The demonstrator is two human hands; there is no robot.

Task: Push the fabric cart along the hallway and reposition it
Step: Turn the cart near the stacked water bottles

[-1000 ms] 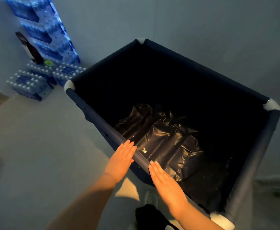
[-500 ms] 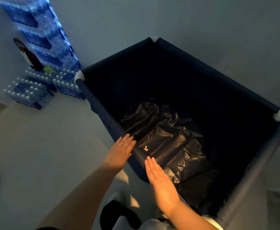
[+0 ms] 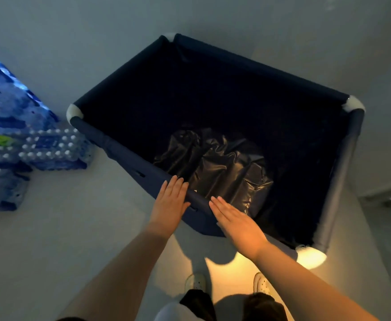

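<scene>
The dark navy fabric cart (image 3: pixel 120 149) fills the middle of the view, with white corner caps and a padded top rail. A crumpled black plastic bag (image 3: pixel 215 167) lies on its floor. My left hand (image 3: pixel 170 203) rests flat on the near rail, fingers straight and together, pressing against it. My right hand (image 3: pixel 235 222) lies flat on the same rail just to the right, fingers extended. Neither hand wraps around the rail. The cart's wheels are hidden beneath it.
Stacked packs of bottled water (image 3: pixel 39 149) in blue wrap stand against the wall at the left, close to the cart's left corner. A pale wall runs behind the cart. A door frame (image 3: pixel 389 198) shows at the right. My white shoes (image 3: pixel 195 282) are below.
The cart has rolled and turned, its left corner swinging closer to the water packs. Both hands stayed flat on the near rail. The view shifted left and down, showing my feet.
</scene>
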